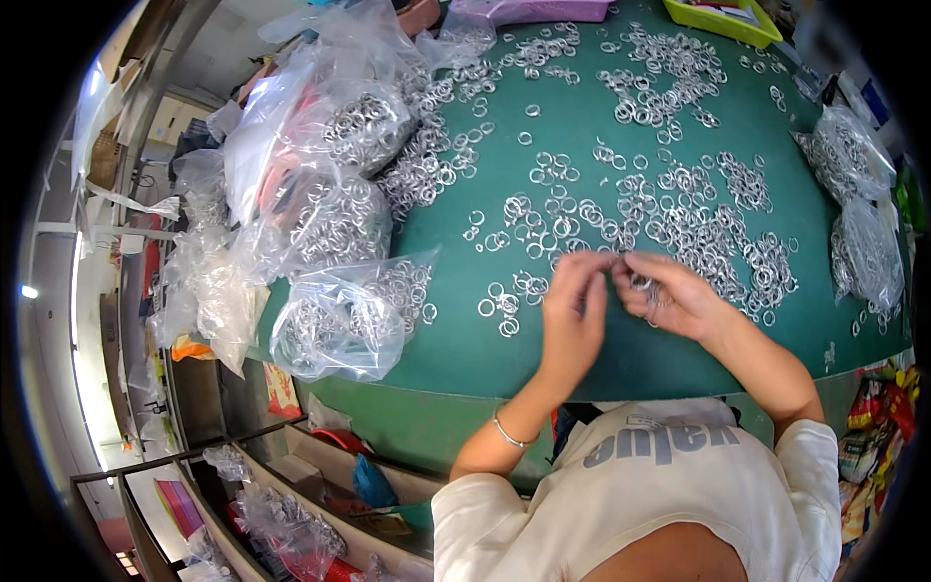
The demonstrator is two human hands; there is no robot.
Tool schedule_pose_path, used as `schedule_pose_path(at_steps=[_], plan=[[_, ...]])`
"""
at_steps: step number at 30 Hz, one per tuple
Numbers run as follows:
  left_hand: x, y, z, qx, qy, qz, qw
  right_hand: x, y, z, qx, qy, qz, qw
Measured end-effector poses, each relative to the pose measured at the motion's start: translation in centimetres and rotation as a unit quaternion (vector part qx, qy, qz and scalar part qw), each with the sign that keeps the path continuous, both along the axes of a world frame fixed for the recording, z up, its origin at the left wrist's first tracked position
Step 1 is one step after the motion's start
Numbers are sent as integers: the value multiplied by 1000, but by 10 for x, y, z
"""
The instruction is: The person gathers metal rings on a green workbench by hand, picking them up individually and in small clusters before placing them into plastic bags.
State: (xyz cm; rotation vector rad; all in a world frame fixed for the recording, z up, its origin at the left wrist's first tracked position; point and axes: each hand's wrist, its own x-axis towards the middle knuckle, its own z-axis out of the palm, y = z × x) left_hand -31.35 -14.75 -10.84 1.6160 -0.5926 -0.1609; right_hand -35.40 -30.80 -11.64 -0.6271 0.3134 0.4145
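Observation:
Both hands meet over the near side of a green table (pixel 441 325). Several small silver metal rings (pixel 644 283) sit in the curled fingers of my right hand (pixel 676 299), some of them hanging at the fingertips. My left hand (pixel 574 299) is bent inward, its fingers closed in a pinch that touches the right thumb and fingertip; what lies in that pinch is too small and blurred to make out. Just beyond the hands spreads a loose pile of similar metal rings (pixel 693 228). A small cluster of rings (pixel 502 308) lies left of my left hand.
Clear plastic bags full of rings (pixel 339 218) crowd the table's left side, and more filled bags (pixel 866 247) stand along its right edge. A yellow-green tray (pixel 722 21) and a purple tray (pixel 543 11) are at the back. Below left is an open compartmented shelf (pixel 291 446).

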Motion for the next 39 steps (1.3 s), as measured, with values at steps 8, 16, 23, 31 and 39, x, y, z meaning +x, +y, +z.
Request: schedule_pose_path(at_steps=[8, 16, 23, 31, 39], plan=[[-15, 34, 10, 331, -163, -11, 929, -2, -19, 16, -133, -25, 52, 989], [-11, 32, -12, 304, -145, 14, 942, -5, 6, 25, -374, -76, 106, 918], [-9, 20, 22, 101, -124, 61, 985, 5, 23, 17, -12, 113, 27, 993], [-11, 54, 4, 68, -117, 243, 961, 86, 41, 108, -205, -298, -250, 898], [-22, 58, -19, 96, -68, 256, 960, 246, 109, 161, -524, -591, -373, 487]])
